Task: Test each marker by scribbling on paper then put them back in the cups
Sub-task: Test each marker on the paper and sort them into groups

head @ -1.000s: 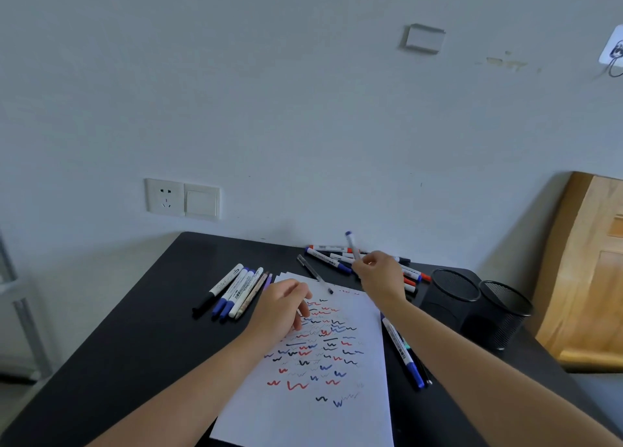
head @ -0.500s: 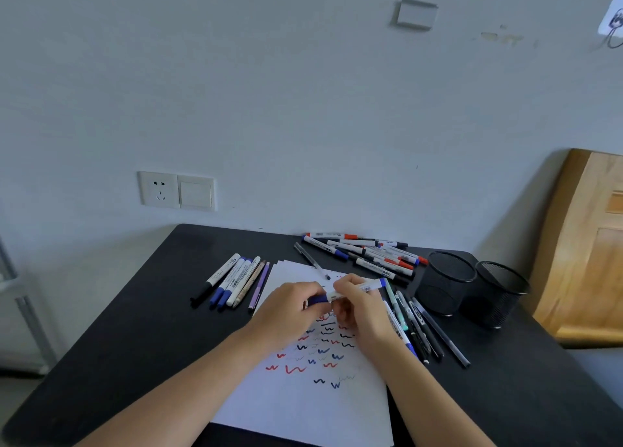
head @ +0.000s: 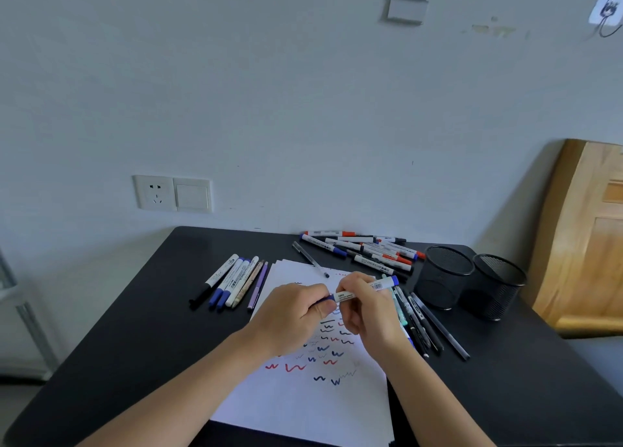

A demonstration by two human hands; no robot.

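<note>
A white marker with blue ends lies level between both hands, just above the paper. My left hand grips its blue cap end. My right hand holds the white barrel, and the far blue end sticks out to the right. The paper carries several red, blue and black scribbles. Two black mesh cups stand upright at the right, nothing visible inside.
Markers lie in three groups on the black table: a row left of the paper, a pile at the back, dark pens right of the paper. One thin pen rests across the paper's top. A wooden panel leans at right.
My right hand carried the blue marker from the back pile down over the paper, and my left hand came over and took hold of its cap end.
</note>
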